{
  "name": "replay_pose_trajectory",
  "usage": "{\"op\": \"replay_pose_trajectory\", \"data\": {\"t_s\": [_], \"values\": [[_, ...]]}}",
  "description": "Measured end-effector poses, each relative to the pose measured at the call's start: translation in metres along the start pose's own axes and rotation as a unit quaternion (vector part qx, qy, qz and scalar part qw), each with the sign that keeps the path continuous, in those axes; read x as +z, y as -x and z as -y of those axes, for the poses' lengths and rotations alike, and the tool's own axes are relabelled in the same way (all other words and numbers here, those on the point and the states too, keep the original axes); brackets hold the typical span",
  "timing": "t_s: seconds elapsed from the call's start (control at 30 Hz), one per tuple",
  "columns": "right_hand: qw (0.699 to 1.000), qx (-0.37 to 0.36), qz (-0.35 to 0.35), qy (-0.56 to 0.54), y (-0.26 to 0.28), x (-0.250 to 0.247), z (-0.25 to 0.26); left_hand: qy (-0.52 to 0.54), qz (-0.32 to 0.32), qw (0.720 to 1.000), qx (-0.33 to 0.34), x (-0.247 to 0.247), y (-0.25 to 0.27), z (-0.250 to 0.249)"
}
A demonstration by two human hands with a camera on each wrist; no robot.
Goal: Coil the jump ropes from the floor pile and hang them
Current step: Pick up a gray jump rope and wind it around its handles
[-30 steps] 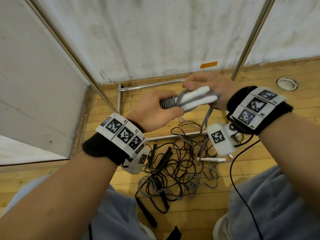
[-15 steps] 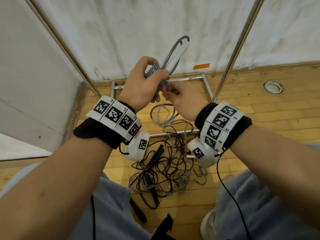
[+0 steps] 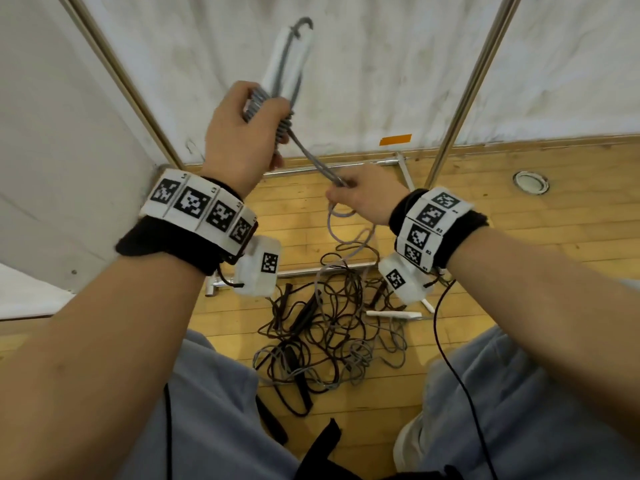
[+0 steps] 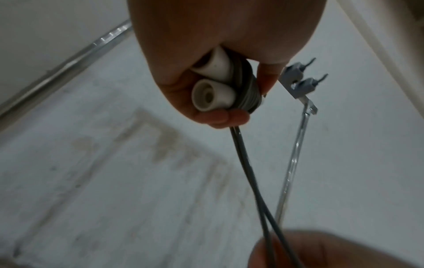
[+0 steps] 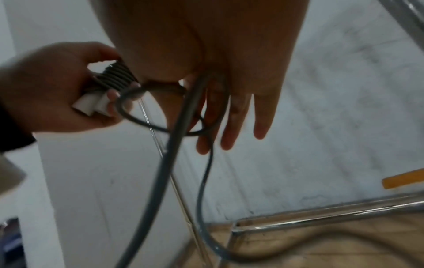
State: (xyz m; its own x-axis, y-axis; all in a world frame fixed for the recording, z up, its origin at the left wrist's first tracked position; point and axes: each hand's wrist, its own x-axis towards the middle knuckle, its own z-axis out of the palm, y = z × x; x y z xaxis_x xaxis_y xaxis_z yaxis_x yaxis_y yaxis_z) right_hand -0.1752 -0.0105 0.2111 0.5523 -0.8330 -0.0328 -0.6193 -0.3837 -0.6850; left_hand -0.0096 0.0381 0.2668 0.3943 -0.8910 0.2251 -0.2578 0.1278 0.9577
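Observation:
My left hand [image 3: 242, 133] is raised in front of the wall and grips two white handles [image 3: 284, 64] side by side, with grey jump rope [image 3: 258, 102] wound round them in tight turns. The handle ends [image 4: 211, 92] and the coil show under my left fingers [image 4: 220, 117]. A doubled grey strand [image 3: 311, 154] runs down and right to my right hand [image 3: 367, 192], which pinches it; the other right fingers [image 5: 236, 123] stay straight. The loose rest of the rope [image 3: 346, 237] drops to the tangled pile [image 3: 329, 334] on the floor.
The pile holds dark ropes, grey rope and a white handle [image 3: 394, 315]. A chrome rack stands against the wall, with its poles [image 3: 464, 91] and base bars [image 3: 332, 166]. Grey hooks [image 4: 298, 81] sit at its top. My knees frame the pile.
My left hand has lifted the wound handles higher. My right hand has left the handles and slid down and right along the grey rope, drawing the strand taut.

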Motion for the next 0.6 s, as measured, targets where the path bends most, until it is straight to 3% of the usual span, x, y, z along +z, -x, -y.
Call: {"op": "replay_pose_trajectory", "data": {"t_s": [0.1,0.2,0.3,0.37,0.4,0.5,0.6], "values": [[0.998,0.064,0.027,0.008,0.002,0.003,-0.019,-0.053,-0.056,0.997,0.009,-0.011,-0.006,0.005],[0.984,0.168,0.054,0.022,0.0,-0.004,-0.027,-0.141,-0.069,0.988,0.012,-0.013,-0.006,0.015],[0.972,0.206,-0.009,0.109,-0.005,-0.009,-0.024,-0.191,-0.037,0.981,-0.018,-0.009,-0.004,0.021],[0.974,0.159,-0.076,0.139,-0.003,-0.006,-0.014,-0.195,0.003,0.98,-0.031,-0.002,0.0,0.022],[0.983,0.117,-0.094,0.104,-0.001,-0.002,-0.006,-0.183,0.018,0.982,-0.035,0.002,0.001,0.021],[0.998,0.03,-0.045,-0.032,0.007,0.015,0.018,-0.117,0.061,0.99,-0.052,0.012,0.006,0.013],[0.982,0.011,-0.033,-0.188,0.011,0.026,0.033,-0.071,0.094,0.992,-0.048,0.015,0.008,0.008]]}}
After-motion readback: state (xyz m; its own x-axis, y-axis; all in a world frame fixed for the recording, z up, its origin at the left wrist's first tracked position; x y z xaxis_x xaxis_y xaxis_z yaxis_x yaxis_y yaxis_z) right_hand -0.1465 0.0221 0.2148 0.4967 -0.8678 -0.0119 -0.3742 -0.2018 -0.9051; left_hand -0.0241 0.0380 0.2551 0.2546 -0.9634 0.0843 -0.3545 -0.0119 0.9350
